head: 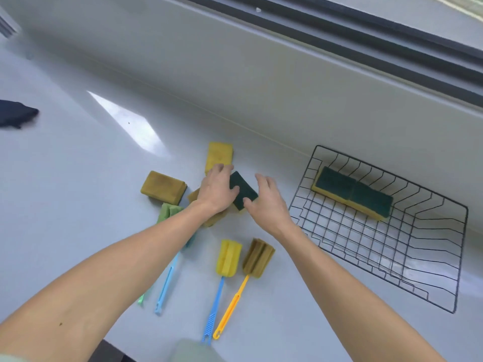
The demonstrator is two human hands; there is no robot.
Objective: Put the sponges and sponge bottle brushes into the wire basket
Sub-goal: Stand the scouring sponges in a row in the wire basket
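Nearest, a yellow sponge brush (228, 257) lies on the counter (78, 205); beyond, left hand (215, 190) fingers clamp a green-topped sponge (244, 192), right hand (269, 205) fingers apart, thumb touching it.

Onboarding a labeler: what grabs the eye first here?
The left hand grips a green-topped yellow rectangular sponge mid-counter, the right hand open beside it. Right of them, a black wire basket holds two green-and-yellow sponges. Nearer lie a yellow foam bottle brush and a brown foam bottle brush.

A sunlit patch (128, 124) gleams on the white countertop (65, 178) below a dark-framed window (392, 35).
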